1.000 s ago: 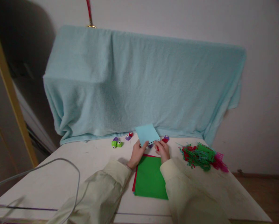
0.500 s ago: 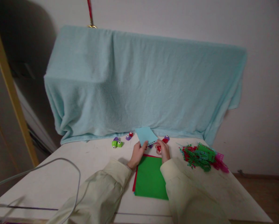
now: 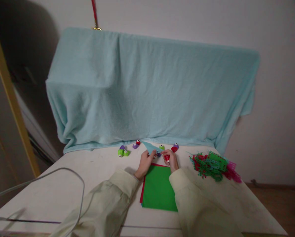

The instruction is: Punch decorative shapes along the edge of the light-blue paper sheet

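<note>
White table point(image 3: 63, 177), blue paper point(image 3: 148, 147) between fingers point(image 3: 151, 154).

left hand point(image 3: 144, 162), right hand point(image 3: 171, 160), fingers pinched close

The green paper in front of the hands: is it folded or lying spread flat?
Spread flat. The green paper lies on the table as one smooth sheet with no crease visible, on top of red paper showing along its left edge.
</note>
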Motion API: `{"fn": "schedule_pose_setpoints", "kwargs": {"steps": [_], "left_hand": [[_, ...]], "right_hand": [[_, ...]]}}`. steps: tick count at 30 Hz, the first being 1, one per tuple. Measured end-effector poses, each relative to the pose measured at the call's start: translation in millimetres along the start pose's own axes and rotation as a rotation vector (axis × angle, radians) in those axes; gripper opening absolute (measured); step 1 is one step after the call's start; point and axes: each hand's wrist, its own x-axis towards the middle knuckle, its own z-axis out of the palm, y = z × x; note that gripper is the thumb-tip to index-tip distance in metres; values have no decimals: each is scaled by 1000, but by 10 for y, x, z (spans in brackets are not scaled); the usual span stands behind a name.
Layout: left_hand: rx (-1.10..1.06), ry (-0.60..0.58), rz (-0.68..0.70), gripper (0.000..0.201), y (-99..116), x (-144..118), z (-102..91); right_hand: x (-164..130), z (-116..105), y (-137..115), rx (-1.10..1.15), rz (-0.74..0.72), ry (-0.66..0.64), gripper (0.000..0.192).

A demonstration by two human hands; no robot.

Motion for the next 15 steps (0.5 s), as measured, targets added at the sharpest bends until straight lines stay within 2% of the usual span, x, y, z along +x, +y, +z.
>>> {"fn": "schedule_pose_setpoints", "kwargs": {"steps": [6,15], "left_hand": [[5,0,6,39,15,-5,-5],[1,15,11,38,14,-7,-4]], "right_hand": [[-1,-34,52,-121,-71,128,13],[94,-99,203,-268,-294,131,16]]}}
